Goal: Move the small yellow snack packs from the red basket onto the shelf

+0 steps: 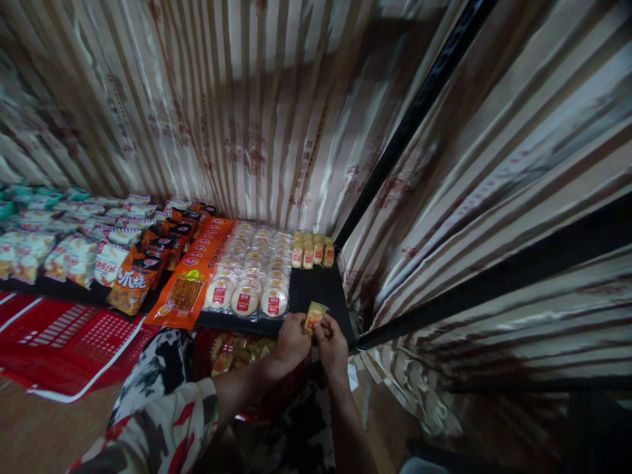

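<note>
A small yellow snack packet (315, 317) with a red label is held between my two hands, just above the front edge of a black shelf (316, 289). My left hand (293, 341) grips its left side with closed fingers. On its right side, my right hand (332, 342) pinches it between thumb and fingers. Several matching yellow packets (313, 251) stand in short rows at the back right of the shelf. Left of them, round white crackers (247, 296) in clear wrappers lie in columns.
Orange stick-snack bags (190, 280), brown-orange bags (135, 276) and white snack bags (81, 257) line the shelf leftward. A red basket (64, 345) lies at lower left; more yellow packets (237, 352) sit below the shelf. Striped sheeting (276, 112) and a black post (409, 125) stand behind.
</note>
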